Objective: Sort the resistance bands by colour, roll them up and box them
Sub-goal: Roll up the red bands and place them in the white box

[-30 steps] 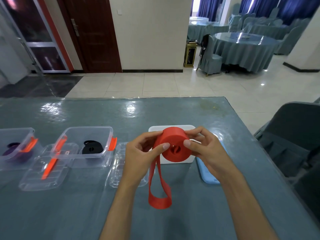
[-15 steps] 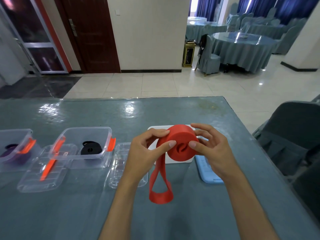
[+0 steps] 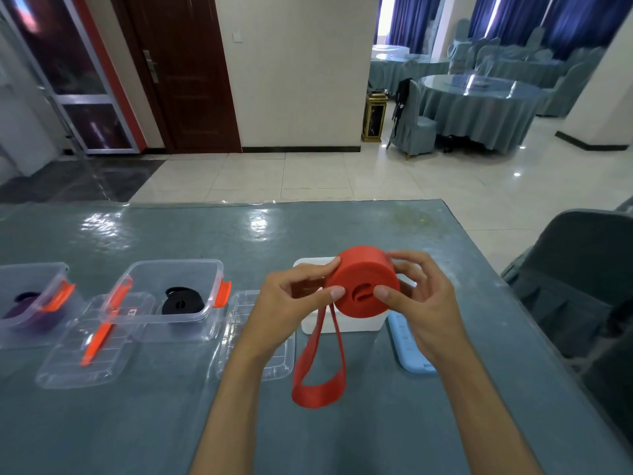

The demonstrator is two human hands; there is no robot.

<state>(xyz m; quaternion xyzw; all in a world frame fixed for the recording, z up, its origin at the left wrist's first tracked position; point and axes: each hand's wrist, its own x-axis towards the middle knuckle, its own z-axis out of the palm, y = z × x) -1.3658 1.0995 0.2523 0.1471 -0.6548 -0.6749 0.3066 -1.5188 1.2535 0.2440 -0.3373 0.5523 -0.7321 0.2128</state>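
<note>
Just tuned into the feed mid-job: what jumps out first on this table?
The red resistance band, mostly wound into a thick roll, sits front and centre, held above the table between the left hand and right hand, with a loose loop hanging below. Behind it stands a white box. To the left, a clear box holds a black band, and another at the edge holds a purple band.

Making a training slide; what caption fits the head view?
Both hands, left hand and right hand, grip a nearly rolled red resistance band above the white box.
</note>
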